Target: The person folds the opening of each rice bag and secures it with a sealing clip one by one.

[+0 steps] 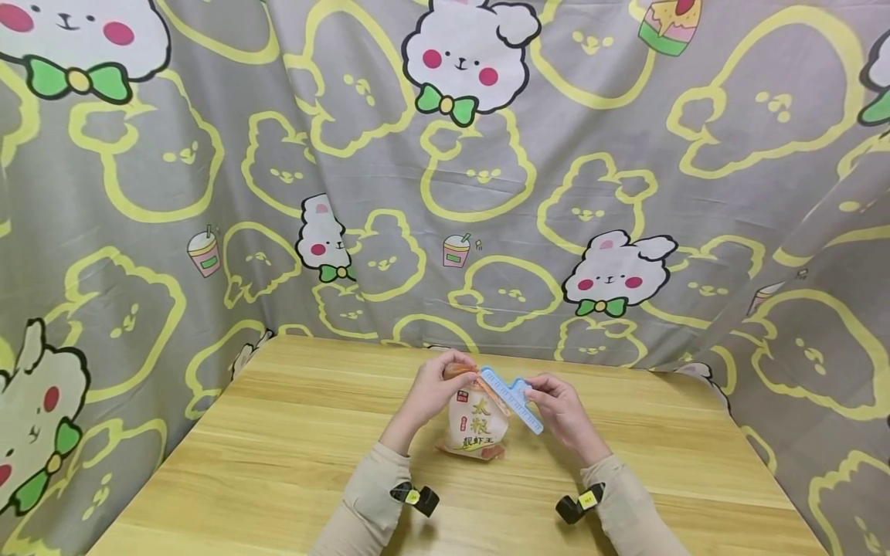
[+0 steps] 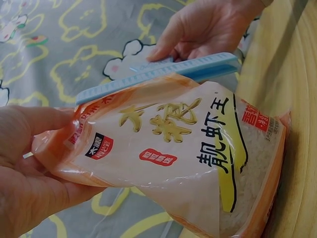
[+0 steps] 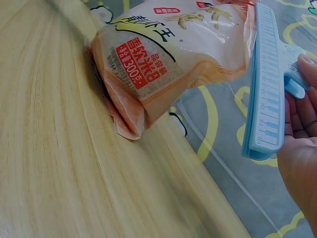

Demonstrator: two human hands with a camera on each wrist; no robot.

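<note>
A small bag of rice (image 1: 480, 428), white and orange with gold lettering, stands on the table. Its upper corner is gripped by my left hand (image 1: 434, 390), fingers and thumb on either side of the film in the left wrist view. My right hand (image 1: 562, 409) pinches the handle of a light blue bag clip (image 1: 511, 399) with a ruler-like scale. The long clip bar (image 2: 158, 75) lies slanted along the bag's top edge (image 2: 168, 84). In the right wrist view, one end of the clip (image 3: 267, 84) extends past the bag; whether it bites the film there is hidden.
The wooden table (image 1: 278, 463) reaches back to a grey patterned curtain (image 1: 487, 193), which also hangs at both sides. Each sleeve carries a black wrist camera, one on the left (image 1: 416, 498) and one on the right (image 1: 579, 503).
</note>
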